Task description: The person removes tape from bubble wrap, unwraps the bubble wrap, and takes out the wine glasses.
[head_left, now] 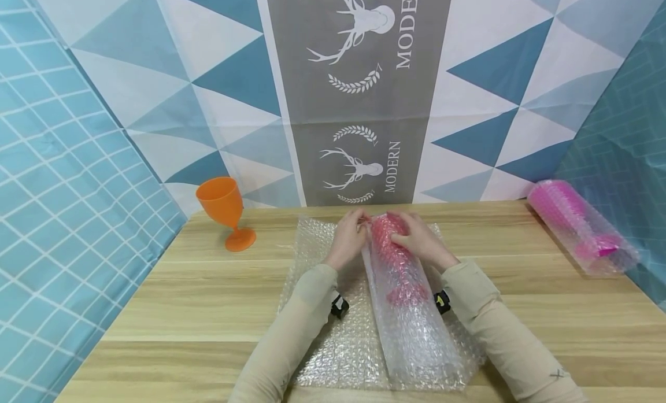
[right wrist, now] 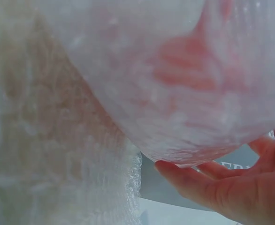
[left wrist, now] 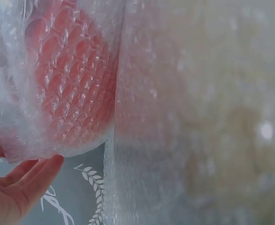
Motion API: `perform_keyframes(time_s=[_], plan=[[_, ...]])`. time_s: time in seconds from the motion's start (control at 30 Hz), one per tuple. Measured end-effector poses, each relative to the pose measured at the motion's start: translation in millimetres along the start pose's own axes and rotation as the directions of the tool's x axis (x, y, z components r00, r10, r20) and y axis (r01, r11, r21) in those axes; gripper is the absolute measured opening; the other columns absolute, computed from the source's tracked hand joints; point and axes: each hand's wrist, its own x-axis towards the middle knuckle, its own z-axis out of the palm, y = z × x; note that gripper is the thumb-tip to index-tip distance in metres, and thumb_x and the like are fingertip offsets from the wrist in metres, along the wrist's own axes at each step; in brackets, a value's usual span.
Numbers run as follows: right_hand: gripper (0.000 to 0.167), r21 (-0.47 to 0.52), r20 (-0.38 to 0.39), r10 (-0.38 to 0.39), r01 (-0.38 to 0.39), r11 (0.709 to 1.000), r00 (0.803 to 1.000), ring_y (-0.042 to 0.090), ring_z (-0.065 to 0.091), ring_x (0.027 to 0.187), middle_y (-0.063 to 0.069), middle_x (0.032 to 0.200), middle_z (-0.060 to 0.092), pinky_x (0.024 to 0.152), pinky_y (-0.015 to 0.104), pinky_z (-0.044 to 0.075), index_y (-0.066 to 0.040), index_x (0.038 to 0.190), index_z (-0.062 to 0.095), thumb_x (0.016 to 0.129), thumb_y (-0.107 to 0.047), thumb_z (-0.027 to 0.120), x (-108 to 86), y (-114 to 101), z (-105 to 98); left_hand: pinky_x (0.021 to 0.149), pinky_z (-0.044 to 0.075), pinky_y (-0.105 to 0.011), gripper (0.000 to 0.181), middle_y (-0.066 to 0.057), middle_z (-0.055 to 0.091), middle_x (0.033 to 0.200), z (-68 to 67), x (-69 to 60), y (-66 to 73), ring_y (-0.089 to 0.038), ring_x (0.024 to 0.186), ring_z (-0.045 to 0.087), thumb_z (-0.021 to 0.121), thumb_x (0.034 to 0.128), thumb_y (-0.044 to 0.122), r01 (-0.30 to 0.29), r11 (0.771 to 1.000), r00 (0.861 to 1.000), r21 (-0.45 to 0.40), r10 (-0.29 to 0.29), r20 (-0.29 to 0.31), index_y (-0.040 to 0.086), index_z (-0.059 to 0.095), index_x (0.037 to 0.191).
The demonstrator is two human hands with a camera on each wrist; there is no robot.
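A pale wood-grain bench [head_left: 208, 310] fills the lower part of the head view, backed by a wall hanging [head_left: 224, 62] of blue, grey and white triangles with a grey panel of deer heads and the word MODERN; a blue cloth [head_left: 57, 160] with white grid lines closes the left side and a teal cloth [head_left: 619, 137] the right. At the middle of the bench, a red goblet [head_left: 389, 247] lies on its side, bowl toward the wall, rolled in bubble wrap [head_left: 333, 348], part of which spreads flat to the left. Both hands are at the bowl end: the left hand [head_left: 347, 238] pinches the edge of the wrap there between thumb and fingers, while the right hand [head_left: 424, 241] grips the roll, thumb over the top and fingers round the far end, with the wrap between them and the goblet. An orange goblet [head_left: 221, 202] stands upright and unwrapped near the bench's left rear corner; a pink goblet [head_left: 567, 212] lies wrapped at the right edge. The translucent layers blur the red goblet's outline and fill much of both wrist views.
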Motion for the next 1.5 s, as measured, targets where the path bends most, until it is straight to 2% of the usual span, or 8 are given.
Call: perform_keyframes(time_s=[0.13, 0.4, 0.57, 0.67, 0.8, 1.03, 1.23, 1.5], plan=[[0.054, -0.041, 0.001, -0.032, 0.032, 0.999, 0.999, 0.042, 0.040, 0.118, 0.024, 0.138, 0.032, 0.089, 0.060, 0.039, -0.012, 0.137, 0.039, 0.086, -0.017, 0.057, -0.9, 0, 2, 0.083, 0.049, -0.032, 0.024, -0.008, 0.060, 0.106, 0.2, -0.1, -2.0, -0.022, 0.097, 0.057, 0.049, 0.0787, -0.006, 0.011, 1.000, 1.000, 0.014, -0.011, 0.015, 0.007, 0.063, 0.094], [0.051, -0.085, -0.008, -0.069, 0.068, 0.994, 0.998, 0.046, 0.039, 0.119, 0.026, 0.135, 0.035, 0.092, 0.063, 0.035, -0.010, 0.134, 0.043, 0.086, -0.017, 0.057, -0.5, 0, 3, 0.083, 0.048, -0.032, 0.029, -0.009, 0.061, 0.108, -0.6, -1.3, -3.0, -0.023, 0.098, 0.057, 0.047, 0.0777, -0.008, -0.005, 0.999, 1.000, 0.042, 0.004, 0.028, 0.005, 0.066, 0.095], [0.051, -0.083, -0.008, -0.078, 0.077, 0.994, 0.997, 0.044, 0.037, 0.121, 0.024, 0.135, 0.036, 0.094, 0.063, 0.032, -0.012, 0.134, 0.043, 0.086, -0.017, 0.057, 0.3, 1, 3, 0.060, 0.046, -0.025, 0.032, -0.010, 0.064, 0.091, -2.3, -1.9, -2.3, -0.016, 0.069, 0.054, 0.045, 0.0767, -0.009, 0.049, 0.999, 0.997, -0.013, -0.048, 0.054, 0.007, 0.066, 0.095], [0.051, -0.081, -0.011, -0.086, 0.085, 0.993, 0.996, 0.044, 0.037, 0.121, 0.023, 0.135, 0.036, 0.095, 0.063, 0.031, -0.012, 0.134, 0.044, 0.085, -0.017, 0.058, 0.3, 2, 3, 0.053, 0.043, -0.021, 0.034, -0.012, 0.065, 0.086, -3.6, -2.2, -2.8, -0.013, 0.060, 0.049, 0.044, 0.0756, -0.010, 0.081, 0.995, 0.994, -0.055, -0.077, 0.072, 0.007, 0.066, 0.095], [0.052, -0.066, -0.011, -0.085, 0.084, 0.994, 0.996, 0.043, 0.038, 0.120, 0.023, 0.135, 0.036, 0.093, 0.063, 0.033, -0.011, 0.133, 0.044, 0.084, -0.016, 0.059, -0.5, 1, 4, 0.058, 0.046, -0.021, 0.035, -0.013, 0.066, 0.096, -4.6, -3.9, -5.3, -0.013, 0.066, 0.054, 0.044, 0.0745, -0.010, 0.103, 0.992, 0.992, -0.069, -0.098, 0.081, 0.007, 0.065, 0.096], [0.052, -0.055, -0.006, -0.050, 0.050, 0.997, 0.999, 0.042, 0.040, 0.118, 0.022, 0.134, 0.036, 0.092, 0.062, 0.036, -0.012, 0.132, 0.045, 0.082, -0.016, 0.059, -1.2, 1, 4, 0.076, 0.051, -0.032, 0.034, -0.014, 0.066, 0.101, -4.4, -6.5, -11.4, -0.022, 0.087, 0.061, 0.044, 0.0737, -0.009, 0.107, 0.993, 0.993, -0.051, -0.105, 0.049, 0.008, 0.066, 0.093], [0.052, -0.061, -0.002, -0.041, 0.041, 0.997, 0.999, 0.043, 0.041, 0.118, 0.023, 0.134, 0.035, 0.092, 0.061, 0.036, -0.011, 0.131, 0.045, 0.081, -0.017, 0.058, -1.9, 0, 4, 0.073, 0.051, -0.030, 0.033, -0.016, 0.066, 0.098, -5.4, -7.3, -11.9, -0.023, 0.088, 0.062, 0.043, 0.0719, -0.010, 0.083, 0.995, 0.996, -0.059, -0.082, 0.026, 0.007, 0.065, 0.089], [0.051, -0.054, -0.008, -0.042, 0.042, 0.998, 0.999, 0.043, 0.039, 0.120, 0.022, 0.134, 0.036, 0.094, 0.062, 0.033, -0.011, 0.130, 0.046, 0.082, -0.018, 0.058, -2.7, -2, 3, 0.079, 0.051, -0.034, 0.033, -0.014, 0.066, 0.102, -4.7, -5.1, -15.3, -0.025, 0.097, 0.061, 0.045, 0.0737, -0.010, 0.139, 0.986, 0.989, -0.094, -0.133, 0.065, 0.007, 0.066, 0.093]])
